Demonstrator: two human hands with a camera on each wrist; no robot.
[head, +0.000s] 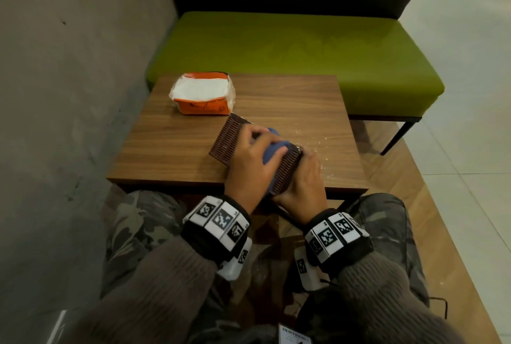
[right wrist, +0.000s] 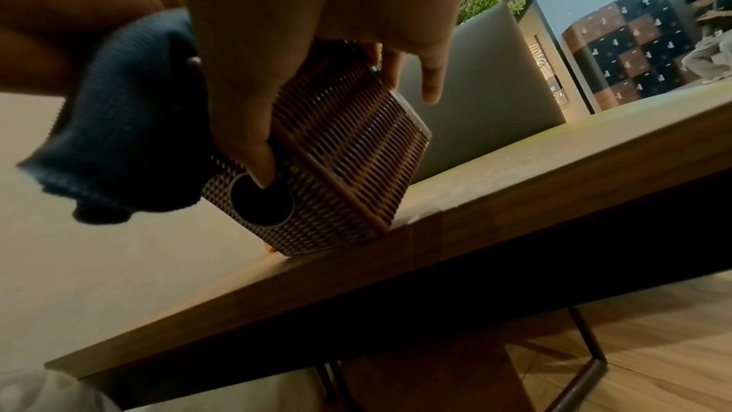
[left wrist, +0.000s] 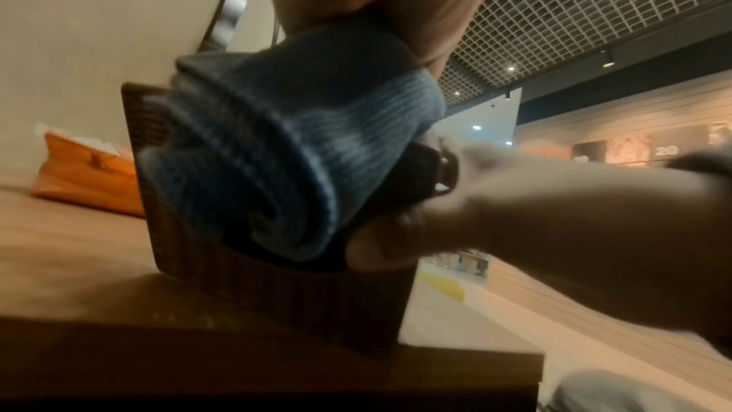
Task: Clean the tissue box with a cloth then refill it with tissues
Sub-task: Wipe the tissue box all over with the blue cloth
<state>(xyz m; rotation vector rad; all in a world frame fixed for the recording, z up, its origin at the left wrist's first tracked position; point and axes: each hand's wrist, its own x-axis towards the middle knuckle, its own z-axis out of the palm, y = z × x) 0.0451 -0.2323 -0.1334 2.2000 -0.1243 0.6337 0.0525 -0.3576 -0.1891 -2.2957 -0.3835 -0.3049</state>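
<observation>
A brown woven tissue box (head: 228,136) lies tilted near the front edge of the wooden table (head: 171,147). My left hand (head: 260,146) grips a bunched blue cloth (head: 272,150) and presses it onto the top of the box. My right hand (head: 304,169) holds the near right end of the box. In the right wrist view my thumb (right wrist: 253,137) lies on the box (right wrist: 348,143) beside its round hole (right wrist: 263,202), and the cloth (right wrist: 126,124) hangs at the left. The left wrist view shows the cloth (left wrist: 277,143) spilling over the box (left wrist: 277,293).
An open orange tissue pack (head: 203,93) with white tissues sits at the table's back left. A green bench (head: 304,56) stands behind the table and a grey wall (head: 69,94) runs along the left. White crumbs dot the table's right side (head: 318,136).
</observation>
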